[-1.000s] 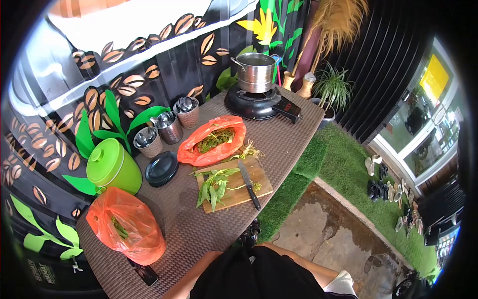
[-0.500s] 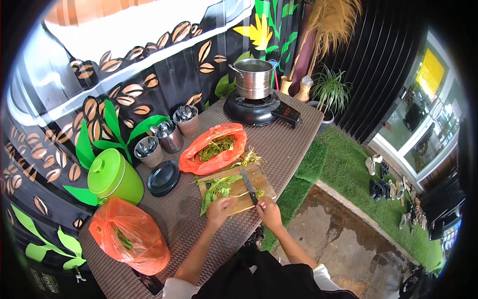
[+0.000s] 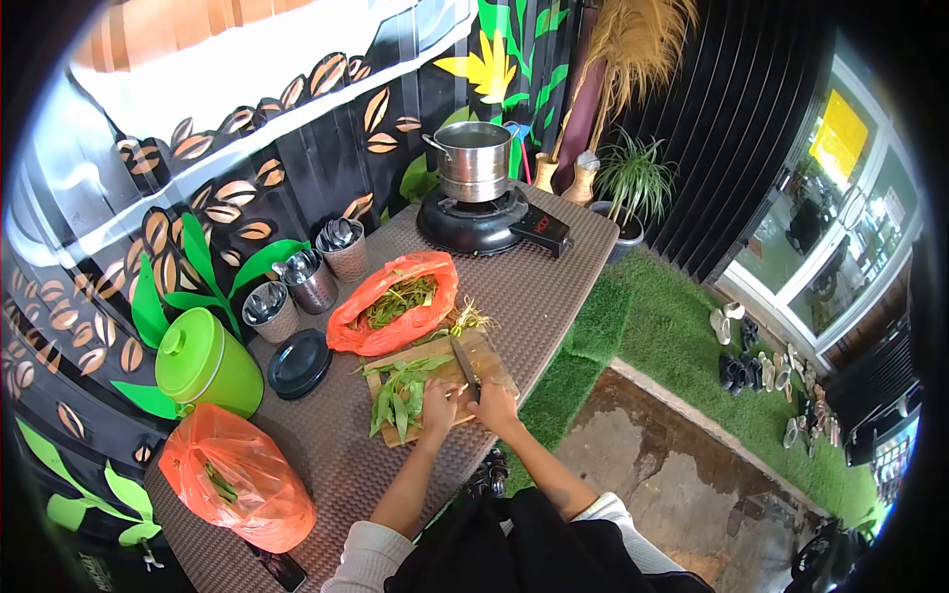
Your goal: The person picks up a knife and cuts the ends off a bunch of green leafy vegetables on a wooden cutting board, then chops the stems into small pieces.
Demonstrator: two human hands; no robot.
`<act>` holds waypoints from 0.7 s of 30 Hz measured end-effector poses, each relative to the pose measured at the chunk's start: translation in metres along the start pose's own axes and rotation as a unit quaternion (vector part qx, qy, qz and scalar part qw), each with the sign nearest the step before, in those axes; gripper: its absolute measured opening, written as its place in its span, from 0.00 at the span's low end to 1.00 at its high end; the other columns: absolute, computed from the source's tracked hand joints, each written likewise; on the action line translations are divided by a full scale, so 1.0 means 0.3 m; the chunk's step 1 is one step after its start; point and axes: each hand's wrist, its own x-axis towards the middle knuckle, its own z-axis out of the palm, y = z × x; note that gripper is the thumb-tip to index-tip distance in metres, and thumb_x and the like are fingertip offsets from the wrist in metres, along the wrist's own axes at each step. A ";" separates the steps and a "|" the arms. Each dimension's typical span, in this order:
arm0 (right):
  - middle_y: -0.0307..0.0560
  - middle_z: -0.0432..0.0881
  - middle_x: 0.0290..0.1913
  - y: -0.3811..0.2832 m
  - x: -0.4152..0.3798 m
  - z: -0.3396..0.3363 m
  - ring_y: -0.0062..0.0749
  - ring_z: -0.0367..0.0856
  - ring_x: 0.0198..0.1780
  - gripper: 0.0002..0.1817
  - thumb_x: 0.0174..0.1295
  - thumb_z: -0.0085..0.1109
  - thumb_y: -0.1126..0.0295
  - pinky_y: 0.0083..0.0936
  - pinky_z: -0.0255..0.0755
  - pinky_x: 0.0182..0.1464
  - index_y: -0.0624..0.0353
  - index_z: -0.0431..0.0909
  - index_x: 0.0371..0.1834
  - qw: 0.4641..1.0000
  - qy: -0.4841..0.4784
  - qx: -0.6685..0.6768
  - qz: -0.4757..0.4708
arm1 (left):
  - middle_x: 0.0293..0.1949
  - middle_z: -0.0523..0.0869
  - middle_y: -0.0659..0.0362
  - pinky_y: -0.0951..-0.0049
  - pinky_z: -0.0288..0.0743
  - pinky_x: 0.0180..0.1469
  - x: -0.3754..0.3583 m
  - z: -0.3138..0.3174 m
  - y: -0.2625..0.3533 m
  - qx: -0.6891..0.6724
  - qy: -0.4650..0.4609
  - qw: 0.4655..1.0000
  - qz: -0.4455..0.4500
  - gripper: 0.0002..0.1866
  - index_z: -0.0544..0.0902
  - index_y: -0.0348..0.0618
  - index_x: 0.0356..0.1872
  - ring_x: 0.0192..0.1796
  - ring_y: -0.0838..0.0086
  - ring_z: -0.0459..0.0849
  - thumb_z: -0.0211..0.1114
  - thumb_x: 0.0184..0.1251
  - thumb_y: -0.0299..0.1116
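A wooden cutting board [image 3: 499, 368] lies near the table's front edge with leafy greens [image 3: 400, 393] spread over its left part. My right hand [image 3: 495, 407] is closed around the dark handle of a kitchen knife [image 3: 462, 358]; its blade points away from me over the board. Close beside it, my left hand [image 3: 438, 407] is pinched at the right side of the greens, on their stems, which its fingers mostly hide. Behind the board an open orange plastic bag [image 3: 368, 341] holds more greens. Cut root ends [image 3: 469, 318] lie between bag and board.
A steel pot [image 3: 474, 163] stands on a black portable stove [image 3: 473, 225] at the far end. Along the wall are cups of cutlery [image 3: 341, 255], dark stacked plates [image 3: 300, 362] and a green lidded container [image 3: 213, 366]. Another orange bag [image 3: 247, 484] and a phone [image 3: 282, 568] sit at left.
Both hands have come closer together over the board, my right hand bringing the knife toward the left one. The whole view has shifted slightly.
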 end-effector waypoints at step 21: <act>0.68 0.79 0.26 0.000 -0.121 0.112 0.66 0.79 0.32 0.19 0.63 0.50 0.64 0.53 0.74 0.35 0.65 0.61 0.50 0.993 0.091 0.029 0.071 | 0.33 0.84 0.58 0.64 0.69 0.48 -0.010 -0.023 0.005 -0.047 -0.038 0.998 0.032 0.06 0.89 0.48 0.29 0.41 0.61 0.76 0.71 0.47 0.30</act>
